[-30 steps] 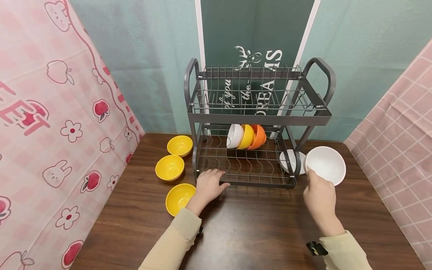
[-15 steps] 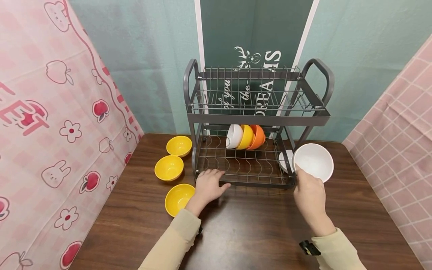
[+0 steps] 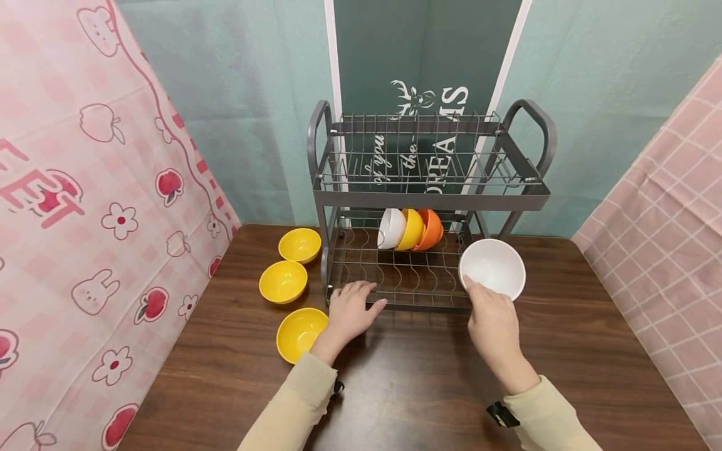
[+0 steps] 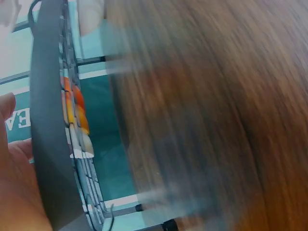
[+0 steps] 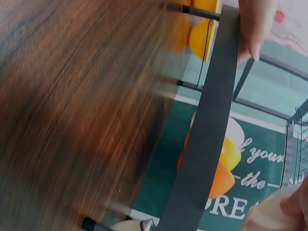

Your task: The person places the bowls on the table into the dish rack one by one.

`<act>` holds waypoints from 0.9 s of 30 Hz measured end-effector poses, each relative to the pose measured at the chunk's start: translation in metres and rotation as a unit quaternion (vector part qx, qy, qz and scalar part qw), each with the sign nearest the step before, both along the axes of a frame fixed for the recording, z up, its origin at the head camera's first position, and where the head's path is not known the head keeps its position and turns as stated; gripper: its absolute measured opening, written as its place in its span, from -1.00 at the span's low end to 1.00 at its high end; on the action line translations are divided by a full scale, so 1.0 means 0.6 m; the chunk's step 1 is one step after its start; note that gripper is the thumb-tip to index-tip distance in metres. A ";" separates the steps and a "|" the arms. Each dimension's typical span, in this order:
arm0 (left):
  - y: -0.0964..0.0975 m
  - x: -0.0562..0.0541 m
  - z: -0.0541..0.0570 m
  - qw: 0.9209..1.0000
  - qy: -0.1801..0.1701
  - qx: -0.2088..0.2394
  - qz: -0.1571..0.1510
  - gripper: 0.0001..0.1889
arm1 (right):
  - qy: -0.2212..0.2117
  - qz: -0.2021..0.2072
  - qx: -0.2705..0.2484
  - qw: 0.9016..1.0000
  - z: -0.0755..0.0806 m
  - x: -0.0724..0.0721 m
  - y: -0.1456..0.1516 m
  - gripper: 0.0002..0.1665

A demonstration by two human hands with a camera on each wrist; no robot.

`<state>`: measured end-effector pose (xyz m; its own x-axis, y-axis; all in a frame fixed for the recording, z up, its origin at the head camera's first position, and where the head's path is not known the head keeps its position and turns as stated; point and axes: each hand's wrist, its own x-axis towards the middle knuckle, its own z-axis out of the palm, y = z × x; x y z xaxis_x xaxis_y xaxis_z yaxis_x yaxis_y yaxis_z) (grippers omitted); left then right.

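Note:
My right hand (image 3: 496, 329) pinches a white bowl (image 3: 493, 266) by its near rim, with the bowl's inside facing up. It hangs over the right front corner of a dark grey two-tier dish rack (image 3: 434, 200). At the rack's lower front left, my left hand (image 3: 351, 313) rests on the rail, fingers forward and thumb out to the side. On the lower tier a white bowl (image 3: 392, 229), a yellow bowl (image 3: 413, 230) and an orange bowl (image 3: 432, 230) stand tilted on edge in a row. Another white bowl (image 5: 130, 225) is partly visible in the right wrist view.
Three yellow bowls stand left of the rack on the wooden table (image 3: 417, 388): a far one (image 3: 300, 245), a middle one (image 3: 283, 282) and a near one (image 3: 299, 335). The rack's raised handle (image 3: 544, 134) is at upper right. Cloth hangs behind and at both sides.
My right hand has carried the white bowl leftward, from right of the rack to its right front corner. The bowl now covers the other white bowl beside the rack. My left hand stays put.

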<state>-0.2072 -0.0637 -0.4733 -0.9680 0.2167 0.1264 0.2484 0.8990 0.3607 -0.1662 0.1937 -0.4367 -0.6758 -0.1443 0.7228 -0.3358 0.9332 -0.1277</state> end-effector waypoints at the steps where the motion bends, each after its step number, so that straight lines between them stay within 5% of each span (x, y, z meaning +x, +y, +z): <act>1: 0.001 0.002 0.003 1.000 -0.006 0.021 0.000 -0.47 | 0.003 0.004 0.004 1.000 -0.001 0.000 -0.003 -0.51; 4: 0.007 0.010 0.012 0.993 -0.027 0.116 -0.010 -0.52 | 0.012 0.013 0.012 1.000 -0.006 -0.002 -0.012 -0.51; 6: 0.011 0.016 0.017 0.978 -0.040 0.200 -0.030 -0.58 | 0.018 0.019 0.016 1.000 -0.010 -0.002 -0.019 -0.51; 10: 0.024 0.029 0.027 0.936 -0.069 0.341 -0.059 -0.66 | 0.023 0.041 0.023 0.999 -0.017 -0.001 -0.034 -0.46; 15: 0.045 0.038 0.041 0.886 -0.096 0.452 -0.045 -0.69 | 0.021 0.071 0.034 0.997 -0.026 0.001 -0.055 -0.41; 20: 0.063 0.046 0.071 0.837 -0.124 0.532 -0.023 -0.67 | 0.015 0.089 0.047 0.995 -0.031 0.003 -0.074 -0.39; 25: 0.078 0.042 0.065 0.791 -0.145 0.594 -0.006 -0.60 | 0.010 0.105 0.055 0.993 -0.038 0.005 -0.089 -0.39; 27: 0.081 0.038 0.058 0.778 -0.154 0.609 0.002 -0.57 | 0.007 0.111 0.060 0.992 -0.041 0.006 -0.093 -0.40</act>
